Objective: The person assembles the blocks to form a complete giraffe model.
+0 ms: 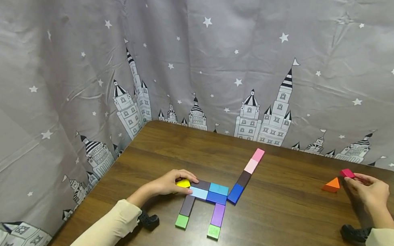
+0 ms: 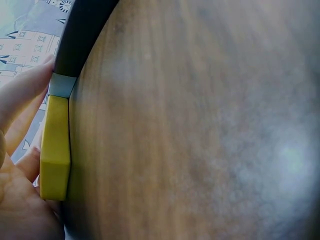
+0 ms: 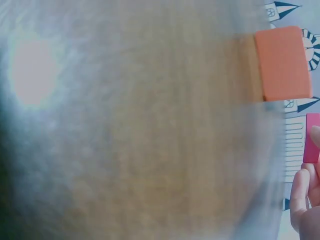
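Observation:
My left hand (image 1: 170, 183) curls round a yellow block (image 1: 183, 183) at the left end of a flat block figure. Its fingertips reach the dark grey block (image 1: 201, 185) and the light blue block (image 1: 198, 193) beside it. In the left wrist view the yellow block (image 2: 55, 150) lies along the palm side. Far to the right, my right hand (image 1: 371, 193) pinches a crimson block (image 1: 347, 173) between thumb and fingers. Just left of that hand stands an orange triangular block (image 1: 331, 185). The right wrist view shows the crimson block (image 3: 311, 142) at its edge.
Teal and blue blocks (image 1: 216, 198) continue the figure. Two legs run toward me, each ending in a green block (image 1: 181, 221). A slanting row topped by a pink block (image 1: 258, 154) rises from its right. A castle-print curtain (image 1: 218, 60) hangs behind the wooden table (image 1: 279, 230).

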Motion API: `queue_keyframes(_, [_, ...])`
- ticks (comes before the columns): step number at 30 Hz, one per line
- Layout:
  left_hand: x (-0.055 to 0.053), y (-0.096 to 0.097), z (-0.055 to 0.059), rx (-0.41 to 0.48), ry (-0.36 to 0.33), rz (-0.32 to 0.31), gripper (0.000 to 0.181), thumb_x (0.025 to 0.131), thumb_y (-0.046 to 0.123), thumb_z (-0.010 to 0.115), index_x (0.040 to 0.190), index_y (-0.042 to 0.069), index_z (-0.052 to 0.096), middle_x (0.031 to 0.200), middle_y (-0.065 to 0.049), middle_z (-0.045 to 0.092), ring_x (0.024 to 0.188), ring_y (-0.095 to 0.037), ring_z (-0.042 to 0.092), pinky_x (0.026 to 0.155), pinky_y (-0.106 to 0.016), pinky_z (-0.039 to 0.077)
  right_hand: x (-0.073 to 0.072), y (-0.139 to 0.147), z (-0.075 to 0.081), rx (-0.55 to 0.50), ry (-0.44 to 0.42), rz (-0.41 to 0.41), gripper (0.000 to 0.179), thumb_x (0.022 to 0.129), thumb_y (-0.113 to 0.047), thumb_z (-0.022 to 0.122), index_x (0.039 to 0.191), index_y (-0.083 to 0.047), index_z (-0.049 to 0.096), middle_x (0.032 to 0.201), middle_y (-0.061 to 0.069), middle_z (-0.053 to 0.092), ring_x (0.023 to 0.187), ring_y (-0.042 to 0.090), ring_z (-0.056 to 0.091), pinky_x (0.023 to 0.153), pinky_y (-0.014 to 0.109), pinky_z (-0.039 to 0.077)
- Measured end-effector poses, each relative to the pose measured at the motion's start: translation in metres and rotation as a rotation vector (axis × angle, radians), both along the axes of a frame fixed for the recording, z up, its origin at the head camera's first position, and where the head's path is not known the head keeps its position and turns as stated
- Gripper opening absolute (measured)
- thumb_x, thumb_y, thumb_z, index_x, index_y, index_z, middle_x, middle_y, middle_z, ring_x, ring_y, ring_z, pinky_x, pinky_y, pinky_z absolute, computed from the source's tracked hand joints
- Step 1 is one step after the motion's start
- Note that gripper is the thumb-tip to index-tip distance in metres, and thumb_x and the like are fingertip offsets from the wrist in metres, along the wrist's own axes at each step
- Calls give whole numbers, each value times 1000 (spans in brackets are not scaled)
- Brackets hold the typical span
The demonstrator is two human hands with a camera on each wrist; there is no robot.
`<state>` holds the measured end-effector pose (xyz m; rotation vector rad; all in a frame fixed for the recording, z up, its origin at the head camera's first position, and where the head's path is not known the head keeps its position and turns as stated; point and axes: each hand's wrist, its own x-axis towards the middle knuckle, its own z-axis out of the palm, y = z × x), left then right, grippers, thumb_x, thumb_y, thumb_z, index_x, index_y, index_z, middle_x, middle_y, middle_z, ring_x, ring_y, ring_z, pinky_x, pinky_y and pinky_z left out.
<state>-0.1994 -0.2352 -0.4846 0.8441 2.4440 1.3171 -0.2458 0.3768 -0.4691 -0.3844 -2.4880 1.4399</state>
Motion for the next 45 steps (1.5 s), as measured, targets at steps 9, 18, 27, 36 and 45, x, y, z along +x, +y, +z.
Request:
queue_keyframes(9, [-3, 0, -3, -17, -3, 4, 36, 89, 14, 77, 123, 4, 70, 129, -11, 63, 122, -30, 54, 98, -40, 44, -3, -8, 13, -13, 60, 43, 34, 84, -20, 82, 72, -46, 64, 63, -35, 57, 64, -13, 50, 56, 8, 41])
queue_keyframes(18, [-3, -2, -4, -28, 3, 2, 35, 89, 15, 77, 122, 6, 71, 129, -8, 64, 121, -27, 54, 98, -34, 44, -6, -25, 21, 2, 90, 85, 31, 83, -18, 82, 77, -44, 66, 64, -33, 59, 63, -11, 53, 56, 10, 42])
queue_keyframes(27, [-3, -1, -4, -6, 6, -4, 35, 89, 13, 77, 122, 2, 70, 128, -12, 64, 121, -32, 54, 98, -42, 44, -13, -44, 26, -74, 156, 164, 32, 83, -10, 81, 82, -40, 69, 68, -30, 63, 62, -12, 58, 55, 9, 45])
queue_keyframes(36, [-3, 0, -3, -19, 6, -2, 36, 89, 14, 77, 122, 4, 71, 128, -9, 64, 122, -29, 54, 99, -38, 43, -21, -63, 28, -70, 131, 187, 18, 83, -11, 82, 99, -12, 73, 69, -29, 63, 66, -11, 58, 60, 7, 46])
queue_keyframes(45, [-3, -1, -4, -43, 6, 16, 37, 87, 16, 79, 123, 9, 71, 128, -3, 64, 123, -23, 54, 102, -35, 41, -29, -83, 26, 14, 126, 201, 51, 85, -14, 80, 120, 19, 61, 69, -34, 57, 67, -14, 55, 61, 7, 43])
